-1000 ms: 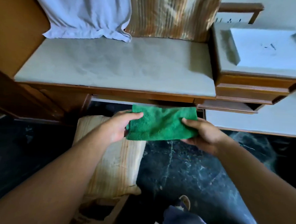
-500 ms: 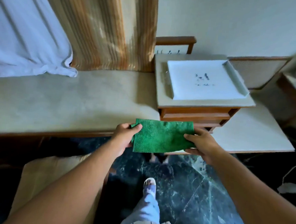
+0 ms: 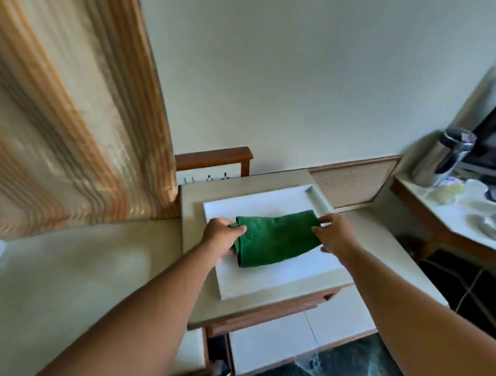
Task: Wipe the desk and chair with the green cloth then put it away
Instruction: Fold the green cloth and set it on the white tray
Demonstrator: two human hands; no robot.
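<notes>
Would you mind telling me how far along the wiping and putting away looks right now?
Whether the wiping is finished cannot be judged from this view. In hand: the left hand and right hand hold the folded green cloth over the white tray. Left: setting it down and letting go.

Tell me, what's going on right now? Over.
Left hand and right hand each pinch an end of the green cloth. Cloth folded, over the white tray, contact unclear. Nothing in the way.
</notes>
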